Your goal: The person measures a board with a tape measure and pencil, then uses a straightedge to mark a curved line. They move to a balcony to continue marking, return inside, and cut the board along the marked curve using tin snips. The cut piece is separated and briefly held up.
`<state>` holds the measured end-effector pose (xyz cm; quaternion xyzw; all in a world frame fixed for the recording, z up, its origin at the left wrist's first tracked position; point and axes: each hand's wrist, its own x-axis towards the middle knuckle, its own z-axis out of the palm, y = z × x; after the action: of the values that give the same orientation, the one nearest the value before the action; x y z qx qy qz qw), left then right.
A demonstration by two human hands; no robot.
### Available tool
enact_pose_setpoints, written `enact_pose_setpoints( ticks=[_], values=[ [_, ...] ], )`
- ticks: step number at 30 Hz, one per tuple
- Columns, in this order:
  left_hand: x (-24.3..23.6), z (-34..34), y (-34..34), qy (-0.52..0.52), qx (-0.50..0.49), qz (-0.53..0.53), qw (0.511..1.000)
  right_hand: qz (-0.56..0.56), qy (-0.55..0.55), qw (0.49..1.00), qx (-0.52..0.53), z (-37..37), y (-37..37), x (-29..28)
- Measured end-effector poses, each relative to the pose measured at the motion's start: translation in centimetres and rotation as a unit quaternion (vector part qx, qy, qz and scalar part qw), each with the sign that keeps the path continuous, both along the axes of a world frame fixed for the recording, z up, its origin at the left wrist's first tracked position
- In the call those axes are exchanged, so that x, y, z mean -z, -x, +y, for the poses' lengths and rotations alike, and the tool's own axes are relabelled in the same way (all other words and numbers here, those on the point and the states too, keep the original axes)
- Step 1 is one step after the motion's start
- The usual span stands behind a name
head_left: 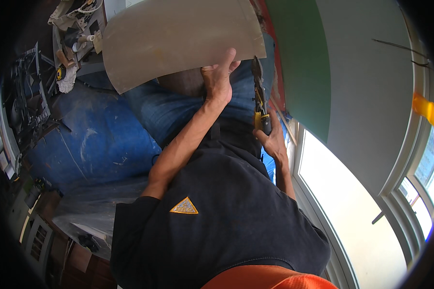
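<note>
A large, thin, grey-brown sheet (178, 36) curves across my lap, its near edge facing me. My left hand (219, 82) grips that edge right of its middle, with the thumb on top and the other fingers partly hidden underneath. In my right hand (273, 138) is a pair of tin snips (259, 94) with yellow and black handles. The dark jaws point away from me and reach the sheet's edge near its right corner. Whether the blades touch the sheet or are closed, I cannot tell.
Blue plastic sheeting (91, 130) spreads to my left, with clear plastic (101, 202) nearer. Tools and scraps, including a tape measure (61, 73), lie at the far left. A green and grey wall (342, 62) and a bright window or door opening (342, 192) stand close on my right.
</note>
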<state>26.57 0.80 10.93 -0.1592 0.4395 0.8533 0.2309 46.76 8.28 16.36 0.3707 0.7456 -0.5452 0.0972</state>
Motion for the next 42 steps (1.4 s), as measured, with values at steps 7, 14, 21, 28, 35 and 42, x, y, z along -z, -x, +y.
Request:
enact_pose_setpoints(
  ticks=[7,14,21,28,35,42],
  values=[
    [0.03,0.02,-0.11,-0.003,0.000,0.010,1.000,0.022,0.017,1.000,0.012,-0.27,-0.14,0.30],
    [0.20,-0.02,-0.16,-0.001,0.001,0.005,1.000,0.015,0.016,1.000,0.016,-0.37,-0.12,0.37],
    [0.50,0.02,-0.24,0.001,0.002,0.000,1.000,0.014,0.011,1.000,0.017,-0.30,-0.06,0.44],
    [0.50,0.05,-0.27,0.006,0.008,-0.001,1.000,0.010,0.006,1.000,0.017,-0.27,0.10,0.56],
    [0.62,0.11,-0.28,0.004,0.006,-0.002,1.000,0.014,0.001,0.999,0.030,-0.53,0.29,0.41],
    [0.57,0.20,-0.26,-0.009,0.003,-0.013,1.000,0.019,-0.017,0.999,0.026,-0.75,0.22,0.40]
  ],
)
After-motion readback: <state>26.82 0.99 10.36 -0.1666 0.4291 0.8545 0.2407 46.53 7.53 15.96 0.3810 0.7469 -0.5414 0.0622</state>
